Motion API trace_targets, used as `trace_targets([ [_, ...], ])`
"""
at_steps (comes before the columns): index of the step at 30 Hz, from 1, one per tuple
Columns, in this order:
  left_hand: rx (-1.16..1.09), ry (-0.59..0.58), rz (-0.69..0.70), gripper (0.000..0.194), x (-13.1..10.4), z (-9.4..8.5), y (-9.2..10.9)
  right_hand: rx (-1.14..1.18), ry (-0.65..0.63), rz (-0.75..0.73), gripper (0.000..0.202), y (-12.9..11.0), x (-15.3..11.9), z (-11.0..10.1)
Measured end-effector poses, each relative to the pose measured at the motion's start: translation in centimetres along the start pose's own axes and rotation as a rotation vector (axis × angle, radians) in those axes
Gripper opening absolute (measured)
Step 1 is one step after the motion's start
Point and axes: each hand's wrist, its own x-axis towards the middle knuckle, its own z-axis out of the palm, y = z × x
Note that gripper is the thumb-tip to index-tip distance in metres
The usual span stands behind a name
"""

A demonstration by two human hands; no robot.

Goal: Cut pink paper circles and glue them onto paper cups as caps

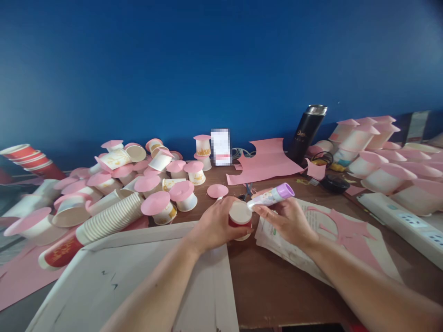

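My left hand (212, 223) is wrapped round a red paper cup (240, 216), turned upside down so its pale round base faces up. In my right hand (289, 221) is a glue stick (272, 196) with a purple end and a printed white barrel. Its white tip is held at the right edge of the cup's base; whether it touches I cannot tell. Just behind my left hand a pink paper disc (218, 191) lies on the table. Scissors, partly hidden, lie behind the cup.
Several paper cups with pink discs (182, 190) crowd the left, beside a long cup stack (110, 216). A white board (138, 281) lies in front. Cut pink paper (266, 161), a black flask (306, 133), a power strip (404, 226) and more cups (387, 177) are at right.
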Motion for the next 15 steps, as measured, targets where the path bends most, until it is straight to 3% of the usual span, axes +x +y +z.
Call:
trace_targets([
  [6,-0.005,0.008,0.001,0.05,0.09,0.09,-0.16,-0.175,0.021,0.081,0.026,-0.3,0.25,-0.25],
  [12,0.038,0.036,0.035,0.056,0.12,0.22,-0.47,0.05,0.063,0.127,0.028,-0.12,0.49,0.08],
  [15,0.044,0.031,0.041,0.064,0.14,0.28,-0.67,0.044,0.056,0.13,0.03,-0.28,0.46,0.13],
])
